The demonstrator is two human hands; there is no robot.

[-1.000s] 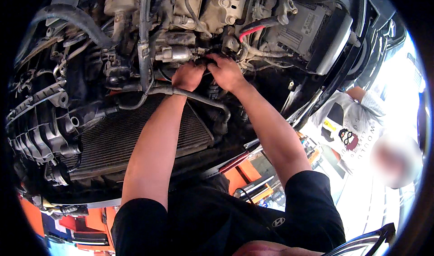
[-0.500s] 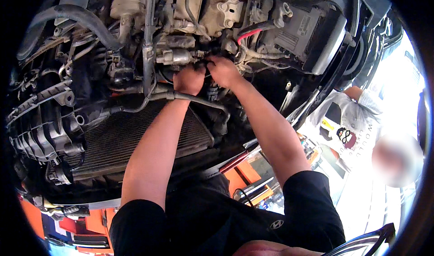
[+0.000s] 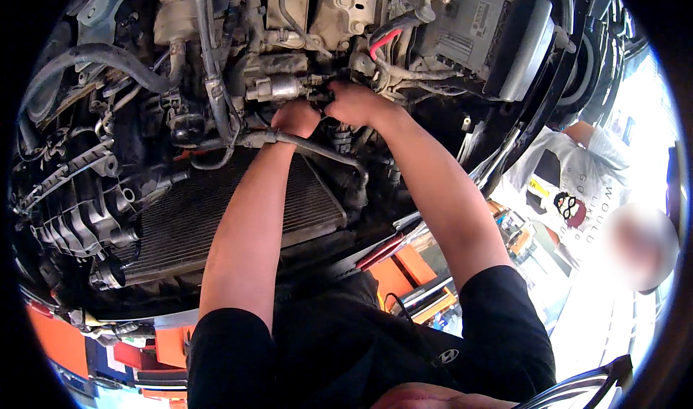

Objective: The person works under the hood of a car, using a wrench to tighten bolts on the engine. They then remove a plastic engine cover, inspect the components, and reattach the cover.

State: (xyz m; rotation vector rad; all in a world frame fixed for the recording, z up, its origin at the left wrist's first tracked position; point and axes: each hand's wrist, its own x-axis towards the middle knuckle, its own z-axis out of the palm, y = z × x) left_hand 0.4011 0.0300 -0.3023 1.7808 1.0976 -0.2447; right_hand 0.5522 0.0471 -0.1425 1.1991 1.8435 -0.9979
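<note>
Both my arms reach forward into a car's engine bay. My left hand (image 3: 297,118) is closed, knuckles up, just below a silvery metal cylinder (image 3: 278,88) that looks like a starter solenoid. Beside it on the right, my right hand (image 3: 355,106) is closed too, its fingers curled at dark connectors and wires by the cylinder's end. The two hands nearly touch. What the fingers grip is hidden by the hands and the shadow. A black hose (image 3: 321,149) passes over my left wrist area and bends down on the right.
Below my forearms stands the radiator (image 3: 216,218). A red-sleeved cable (image 3: 385,43) and a grey finned control box (image 3: 469,37) sit at upper right. A black plastic intake manifold (image 3: 83,218) lies at left. Another person in a printed white shirt (image 3: 577,185) is at right.
The view has shifted slightly, so the engine parts sit a little differently. My right hand has turned flatter and moved slightly; both hands stay closed at the same spot.
</note>
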